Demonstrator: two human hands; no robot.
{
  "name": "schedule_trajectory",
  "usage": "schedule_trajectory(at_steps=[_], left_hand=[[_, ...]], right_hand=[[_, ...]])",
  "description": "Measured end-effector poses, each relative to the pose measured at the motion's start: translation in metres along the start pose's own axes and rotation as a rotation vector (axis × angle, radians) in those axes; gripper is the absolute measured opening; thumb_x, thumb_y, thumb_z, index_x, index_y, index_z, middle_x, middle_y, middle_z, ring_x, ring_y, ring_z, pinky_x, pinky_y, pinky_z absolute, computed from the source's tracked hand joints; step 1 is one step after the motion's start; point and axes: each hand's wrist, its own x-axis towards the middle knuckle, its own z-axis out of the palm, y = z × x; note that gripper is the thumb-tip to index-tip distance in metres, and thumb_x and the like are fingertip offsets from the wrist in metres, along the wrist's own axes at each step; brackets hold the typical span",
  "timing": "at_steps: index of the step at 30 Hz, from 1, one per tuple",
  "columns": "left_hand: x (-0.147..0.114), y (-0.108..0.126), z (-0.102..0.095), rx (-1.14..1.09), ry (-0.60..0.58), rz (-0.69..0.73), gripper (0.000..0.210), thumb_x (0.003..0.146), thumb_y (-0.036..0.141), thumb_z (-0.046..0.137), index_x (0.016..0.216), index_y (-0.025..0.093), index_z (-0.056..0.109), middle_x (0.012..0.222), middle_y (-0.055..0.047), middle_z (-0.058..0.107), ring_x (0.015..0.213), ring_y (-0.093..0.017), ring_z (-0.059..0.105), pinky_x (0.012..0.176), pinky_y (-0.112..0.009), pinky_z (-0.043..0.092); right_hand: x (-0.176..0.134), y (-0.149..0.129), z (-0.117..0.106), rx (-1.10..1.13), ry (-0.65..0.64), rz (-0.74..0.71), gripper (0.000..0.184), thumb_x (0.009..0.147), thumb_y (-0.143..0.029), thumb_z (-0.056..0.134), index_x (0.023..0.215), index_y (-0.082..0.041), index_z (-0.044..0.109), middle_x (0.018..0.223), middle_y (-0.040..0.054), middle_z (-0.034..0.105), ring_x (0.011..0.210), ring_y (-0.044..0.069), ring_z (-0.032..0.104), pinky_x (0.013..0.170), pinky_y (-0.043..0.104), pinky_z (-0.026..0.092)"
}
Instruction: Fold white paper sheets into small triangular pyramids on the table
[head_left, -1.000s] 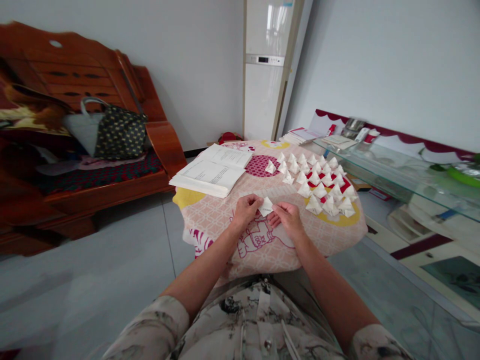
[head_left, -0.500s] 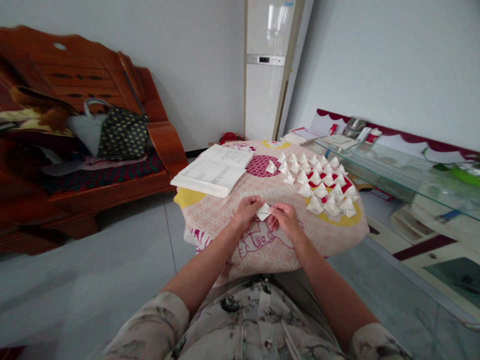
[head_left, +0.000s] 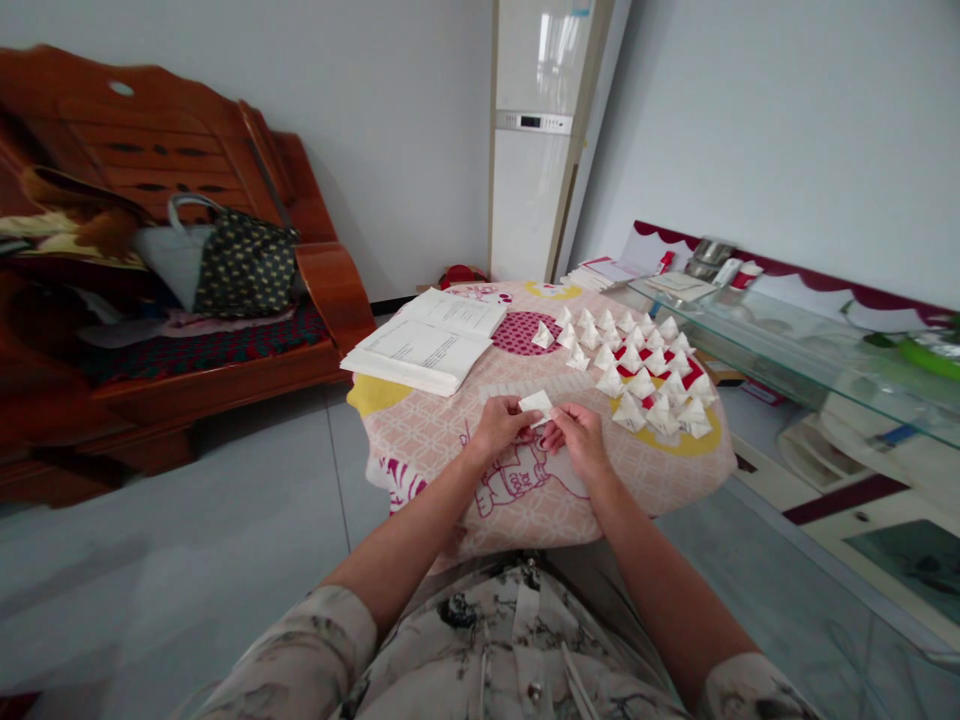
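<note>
Between my two hands, just above the tablecloth, is a small folded piece of white paper [head_left: 536,402]. My left hand [head_left: 501,424] pinches its left edge between thumb and fingers. On the other side my right hand [head_left: 576,434] grips the right corner, its lower fingers curled beneath. Several folded paper pyramids [head_left: 643,382] stand in rows on the right part of the table. An open book [head_left: 431,345] with printed pages lies at the table's left, beyond my left hand.
A patterned cloth [head_left: 420,450] covers the table. To the right stands a glass-topped cabinet [head_left: 787,325] carrying cups and papers. A wooden sofa [head_left: 187,370] with bags on it is at the left, and a tall white air conditioner [head_left: 529,190] stands behind the table.
The folded paper has turned in my fingers, from a diamond with a corner pointing down to a tilted, flatter shape. Both hands have shifted slightly, still gripping it.
</note>
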Motion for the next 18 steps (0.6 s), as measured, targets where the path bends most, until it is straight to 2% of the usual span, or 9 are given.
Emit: schedule_trajectory(at_steps=[10, 18], left_hand=[[-0.0011, 0.0011, -0.0013, -0.028, 0.079, -0.019, 0.037, 0.071, 0.045, 0.076, 0.057, 0.014, 0.062, 0.047, -0.001, 0.059, 0.039, -0.008, 0.049, 0.043, -0.020, 0.034], [-0.0009, 0.0013, -0.0005, -0.037, 0.111, -0.033, 0.040, 0.075, 0.049, 0.068, 0.055, 0.014, 0.062, 0.045, -0.001, 0.057, 0.039, -0.008, 0.047, 0.043, -0.021, 0.035]], right_hand=[[0.0000, 0.0025, -0.0007, -0.018, -0.020, -0.016, 0.034, 0.077, -0.051, 0.068, 0.071, -0.018, 0.061, 0.055, 0.0004, 0.066, 0.038, 0.012, 0.058, 0.034, 0.020, 0.044], [0.0033, 0.0077, -0.0016, -0.025, -0.028, -0.012, 0.036, 0.076, -0.053, 0.069, 0.071, -0.017, 0.061, 0.053, 0.0003, 0.066, 0.036, 0.012, 0.058, 0.033, 0.019, 0.043]])
